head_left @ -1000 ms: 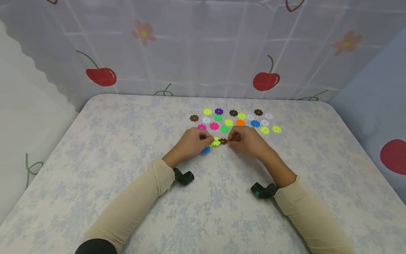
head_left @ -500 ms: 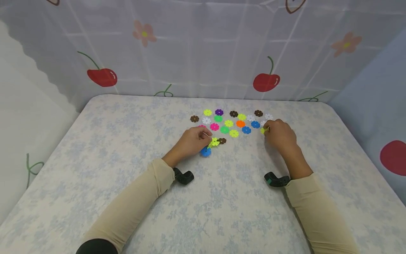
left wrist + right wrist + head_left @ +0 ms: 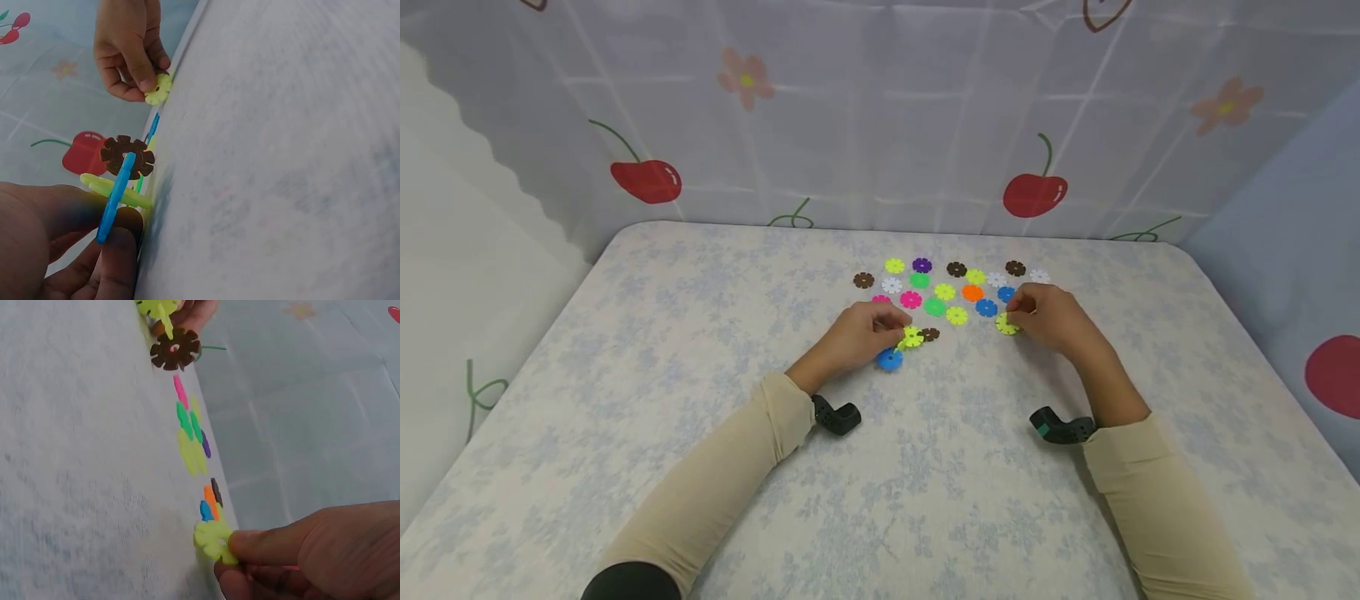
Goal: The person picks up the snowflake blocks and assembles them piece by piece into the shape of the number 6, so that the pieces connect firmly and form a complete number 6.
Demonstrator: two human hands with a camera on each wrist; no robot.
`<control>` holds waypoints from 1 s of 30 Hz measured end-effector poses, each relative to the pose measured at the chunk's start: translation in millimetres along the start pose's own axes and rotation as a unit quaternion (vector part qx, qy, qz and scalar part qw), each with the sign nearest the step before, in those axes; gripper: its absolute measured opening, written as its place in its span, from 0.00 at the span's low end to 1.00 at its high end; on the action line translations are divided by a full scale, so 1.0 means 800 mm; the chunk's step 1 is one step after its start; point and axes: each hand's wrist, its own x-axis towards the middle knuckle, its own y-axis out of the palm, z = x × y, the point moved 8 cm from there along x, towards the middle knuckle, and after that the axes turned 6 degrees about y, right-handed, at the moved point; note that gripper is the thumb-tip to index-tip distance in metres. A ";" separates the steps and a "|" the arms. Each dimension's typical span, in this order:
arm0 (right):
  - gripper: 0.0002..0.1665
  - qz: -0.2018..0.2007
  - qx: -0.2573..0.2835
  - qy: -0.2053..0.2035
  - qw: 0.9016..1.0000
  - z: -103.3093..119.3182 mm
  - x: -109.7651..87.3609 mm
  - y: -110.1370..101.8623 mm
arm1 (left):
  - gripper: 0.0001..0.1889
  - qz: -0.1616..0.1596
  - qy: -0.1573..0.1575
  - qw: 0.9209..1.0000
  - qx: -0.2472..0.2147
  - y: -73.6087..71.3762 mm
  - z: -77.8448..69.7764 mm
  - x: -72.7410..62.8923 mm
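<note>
My left hand [image 3: 867,335] pinches a small cluster of interlocked notched plastic discs just above the table. Joined in it are a blue disc [image 3: 116,199], yellow discs [image 3: 912,337] and a brown disc [image 3: 127,156], which sticks out on the right. The left fingertips hide part of the cluster. Over at the right, my right hand [image 3: 1051,317] pinches a single yellow disc [image 3: 214,541] between thumb and fingers. In the right wrist view this disc shows its notched rim and centre hole. A gap separates it from the cluster.
Several loose discs lie flat beyond the hands, among them a purple one [image 3: 922,265], an orange one [image 3: 973,292], a blue one [image 3: 987,308] and a pink one [image 3: 911,299]. A patterned cloth covers the table [image 3: 880,483]. Behind its far edge hangs a printed curtain [image 3: 865,125].
My right hand has left the cluster, moved right to the loose discs and picked up a yellow disc, now drawn slightly back left. My left hand stays nearly still with the cluster.
</note>
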 end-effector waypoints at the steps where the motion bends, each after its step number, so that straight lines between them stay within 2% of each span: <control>1: 0.07 0.009 0.025 -0.010 1.000 0.004 -0.001 0.003 | 0.11 0.001 0.000 1.000 -0.001 0.001 0.000 0.000; 3: 0.08 0.034 0.086 -0.024 0.995 0.013 -0.004 0.013 | 0.10 0.001 0.000 1.000 -0.001 0.001 0.000 0.000; 6: 0.12 0.081 0.168 -0.024 0.982 0.024 -0.008 0.031 | 0.10 0.001 0.000 1.000 0.000 0.001 0.000 0.001; 11: 0.15 0.125 0.243 -0.004 0.962 0.035 -0.009 0.055 | 0.10 0.005 0.003 1.000 -0.005 0.002 -0.001 0.003; 14: 0.15 0.129 0.268 0.004 0.955 0.039 -0.009 0.062 | 0.10 0.004 0.005 1.000 -0.008 0.002 -0.002 0.003; 22: 0.15 0.141 0.297 0.014 0.944 0.040 -0.006 0.077 | 0.09 0.003 0.005 1.000 -0.011 0.003 0.000 0.003; 28: 0.13 0.140 0.309 0.019 0.941 0.042 -0.007 0.081 | 0.09 -0.001 -0.011 1.000 -0.022 0.000 0.004 0.002; 30: 0.10 0.138 0.311 0.020 0.940 0.043 -0.007 0.081 | 0.09 -0.003 -0.018 0.999 -0.034 -0.001 0.005 0.001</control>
